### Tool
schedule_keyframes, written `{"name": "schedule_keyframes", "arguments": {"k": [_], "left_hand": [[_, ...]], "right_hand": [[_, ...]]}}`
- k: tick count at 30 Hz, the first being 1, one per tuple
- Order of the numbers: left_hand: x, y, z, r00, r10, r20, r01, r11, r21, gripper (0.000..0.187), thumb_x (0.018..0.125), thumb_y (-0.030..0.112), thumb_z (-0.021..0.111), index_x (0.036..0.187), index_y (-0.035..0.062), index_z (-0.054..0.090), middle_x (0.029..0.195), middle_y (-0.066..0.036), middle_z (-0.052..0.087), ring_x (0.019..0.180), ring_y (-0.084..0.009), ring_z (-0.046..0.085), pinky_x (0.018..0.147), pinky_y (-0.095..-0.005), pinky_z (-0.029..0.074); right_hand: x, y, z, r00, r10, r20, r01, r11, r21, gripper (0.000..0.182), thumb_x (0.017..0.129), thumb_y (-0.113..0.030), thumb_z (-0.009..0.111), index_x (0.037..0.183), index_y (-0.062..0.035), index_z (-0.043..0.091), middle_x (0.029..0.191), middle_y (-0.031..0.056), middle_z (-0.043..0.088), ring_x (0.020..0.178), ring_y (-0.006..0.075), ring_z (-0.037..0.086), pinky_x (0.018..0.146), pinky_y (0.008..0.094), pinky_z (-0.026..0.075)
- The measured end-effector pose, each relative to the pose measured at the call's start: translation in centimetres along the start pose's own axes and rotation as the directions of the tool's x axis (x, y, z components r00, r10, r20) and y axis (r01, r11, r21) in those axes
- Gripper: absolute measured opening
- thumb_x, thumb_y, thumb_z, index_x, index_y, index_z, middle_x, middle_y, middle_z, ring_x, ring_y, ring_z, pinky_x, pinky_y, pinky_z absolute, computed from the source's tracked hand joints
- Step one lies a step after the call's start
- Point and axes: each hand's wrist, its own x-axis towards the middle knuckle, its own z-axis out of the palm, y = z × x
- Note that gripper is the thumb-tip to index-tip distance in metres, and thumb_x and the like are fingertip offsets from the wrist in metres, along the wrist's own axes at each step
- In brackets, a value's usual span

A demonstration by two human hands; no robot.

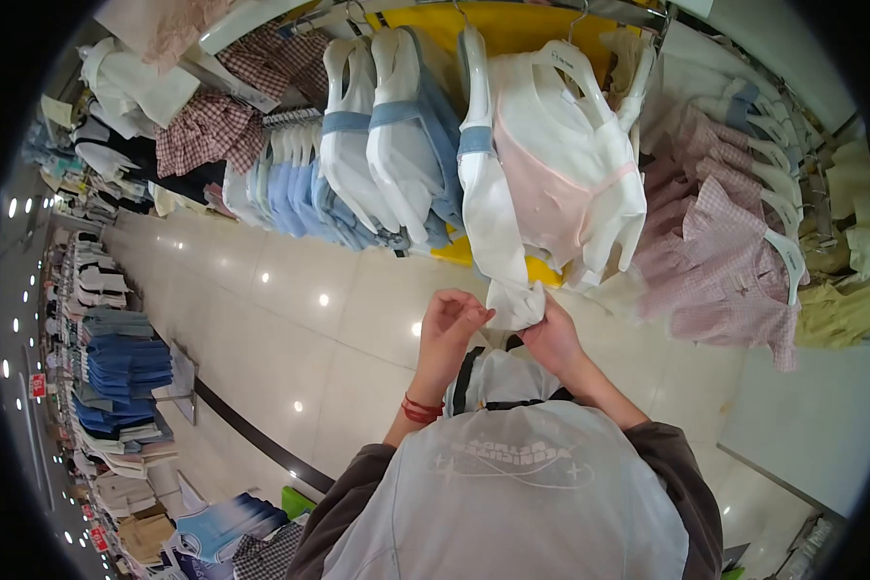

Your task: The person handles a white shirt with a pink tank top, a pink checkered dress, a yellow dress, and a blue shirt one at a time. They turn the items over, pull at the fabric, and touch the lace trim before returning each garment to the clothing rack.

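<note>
The white sleeve end [515,305] of a hanging garment is stretched down between my two hands. My right hand [552,333] grips its right side, with thumb and fingers closed on the cloth. At the left edge of the cloth, my left hand [449,324] has its fingers bent into a pinch; a red bracelet [420,410] circles that wrist. The sleeve hangs from the rail beside a white top with a pink camisole layer [549,198] on a white hanger [567,64]. Which garment the sleeve belongs to is not fully clear.
White and blue tops [396,145] hang left along the rail [425,14]. Pink checked garments [735,251] hang on the right. Beyond the tiled floor [261,319], racks with folded-looking blue clothes [130,362] line the left. A white panel [802,425] stands at lower right.
</note>
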Motion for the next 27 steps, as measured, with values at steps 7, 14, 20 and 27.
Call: {"name": "schedule_keyframes", "arguments": {"k": [7,14,20,27], "left_hand": [[0.3,0.8,0.5,0.993,-0.064,0.096,0.076,0.988,-0.134,0.025,0.077,-0.003,0.056,0.096,0.0084,0.045,0.092,-0.003,0.047,0.09,-0.0137,0.051,0.087,-0.0316,0.042],[0.0,1.5,1.2,0.95,0.177,0.256,-0.293,0.786,0.544,0.034,0.072,-0.005,0.062,0.099,0.004,0.045,0.095,-0.006,0.047,0.092,-0.0156,0.051,0.082,-0.0299,0.044],[0.2,2.0,1.5,0.883,0.316,0.348,-0.452,0.365,0.814,0.039,0.066,-0.007,0.061,0.101,0.0023,0.046,0.097,-0.014,0.052,0.087,-0.0281,0.055,0.074,-0.0325,0.046],[0.4,2.4,0.4,0.9,0.209,0.383,-0.418,0.159,0.894,0.041,0.063,-0.007,0.058,0.101,0.0026,0.046,0.094,-0.014,0.053,0.083,-0.0311,0.054,0.069,-0.0351,0.045]], "right_hand": [[-2.4,0.0,2.7,0.972,-0.169,0.163,0.232,0.803,-0.549,0.01,0.088,-0.011,0.049,0.093,-0.0017,0.05,0.083,0.0015,0.056,0.081,0.0077,0.053,0.076,0.0223,0.043],[-2.0,-0.3,3.6,0.974,-0.144,0.176,0.222,0.771,-0.596,0.014,0.086,-0.008,0.052,0.094,0.0001,0.058,0.087,0.003,0.059,0.082,0.0091,0.054,0.074,0.023,0.043],[-0.6,-0.2,4.1,0.852,-0.271,0.447,0.519,0.333,-0.788,0.01,0.082,-0.007,0.055,0.089,-0.0012,0.059,0.087,0.0074,0.06,0.086,0.0138,0.052,0.073,0.0258,0.041],[-0.9,0.6,4.1,0.929,-0.25,0.274,0.354,0.381,-0.854,0.008,0.087,-0.008,0.046,0.091,-0.0012,0.048,0.075,0.0077,0.051,0.069,0.0132,0.047,0.064,0.0253,0.038]]}}
